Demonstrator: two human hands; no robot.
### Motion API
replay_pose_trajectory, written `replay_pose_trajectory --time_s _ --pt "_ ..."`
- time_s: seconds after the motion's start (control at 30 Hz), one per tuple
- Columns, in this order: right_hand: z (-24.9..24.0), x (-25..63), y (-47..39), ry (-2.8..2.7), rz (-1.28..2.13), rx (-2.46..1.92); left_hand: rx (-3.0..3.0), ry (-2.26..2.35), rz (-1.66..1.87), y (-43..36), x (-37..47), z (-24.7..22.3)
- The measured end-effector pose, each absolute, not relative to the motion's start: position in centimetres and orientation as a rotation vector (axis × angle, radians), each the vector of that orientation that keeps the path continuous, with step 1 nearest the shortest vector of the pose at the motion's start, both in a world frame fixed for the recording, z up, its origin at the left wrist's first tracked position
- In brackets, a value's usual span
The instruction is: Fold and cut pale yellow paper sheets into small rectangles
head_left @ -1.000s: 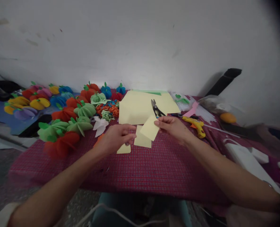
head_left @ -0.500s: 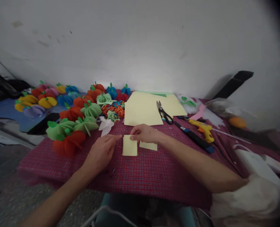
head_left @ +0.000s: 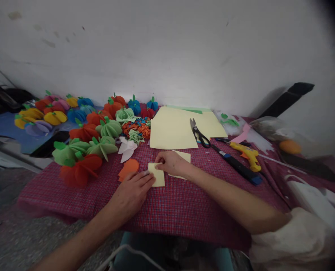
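crimson checked cloth (head_left: 178, 210), pale yellow paper pieces (head_left: 158, 180), orange cutout (head_left: 130, 167), yellow glue gun (head_left: 249, 154), black-and-blue cutter (head_left: 236, 165)

Dimly lit, brightest mid-wall; softly blurred toward the sides, bowed by wide-angle distortion, blackened at upper right.

A pale grey wall (head_left: 161, 49) spans the view from 10 to 2 o'clock behind the desk (head_left: 190, 210), with worn, brownish patches near 11 o'clock. A soft glow brightens it around 12 o'clock, and the corner at 1 to 2 o'clock falls into black. A checked, dark red cloth (head_left: 161, 218) covers the desk. Toward 9 o'clock lies a blue surface (head_left: 11, 128), with white furniture (head_left: 3, 154) just below. The floor (head_left: 20, 222) at 8 o'clock is grey and speckled
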State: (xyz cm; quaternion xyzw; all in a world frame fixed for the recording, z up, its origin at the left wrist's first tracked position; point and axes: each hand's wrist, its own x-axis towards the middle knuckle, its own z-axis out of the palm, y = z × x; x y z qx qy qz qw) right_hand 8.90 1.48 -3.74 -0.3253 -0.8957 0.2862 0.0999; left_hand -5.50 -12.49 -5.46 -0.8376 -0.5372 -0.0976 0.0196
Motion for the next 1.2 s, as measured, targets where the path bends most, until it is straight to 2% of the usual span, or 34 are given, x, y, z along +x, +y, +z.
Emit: replay_pose_trajectory --time_s 0.33,0.43,0.53,0.63,0.73,0.97,1.2 --pt "-3.8 9.0 1.2 -2.668 0.782 -1.002 -2.529 -1.746 -0.401 -13.5 -4.7 -4.7" --pt "-3.3 9.2 0.7 -2.698 0.571 -1.022 -2.527 -1.787 -0.382 -13.7 -4.5 -4.5" --pt "-2.6 9.5 -0.5 -2.785 0.293 -0.805 -2.546 -1.8 -0.362 -13.9 -4.5 -4.5" --pt "-2.6 10.0 -2.0 -2.92 0.213 -0.46 -2.56 -1.793 -0.355 -14.1 -4.7 -4.6" --pt "-3.3 10.4 -2.8 -2.958 0.139 -0.352 -2.562 -1.79 -0.337 -14.3 -4.8 -4.8" --pt "-3.7 10.3 -1.8 -2.939 -0.055 -0.457 -2.477 -1.853 -0.282 -15.0 -4.1 -4.7" --pt "-3.2 9.9 -2.1 -2.931 -0.035 -0.526 -2.388 -1.875 -0.255 -16.2 -3.4 -4.5"
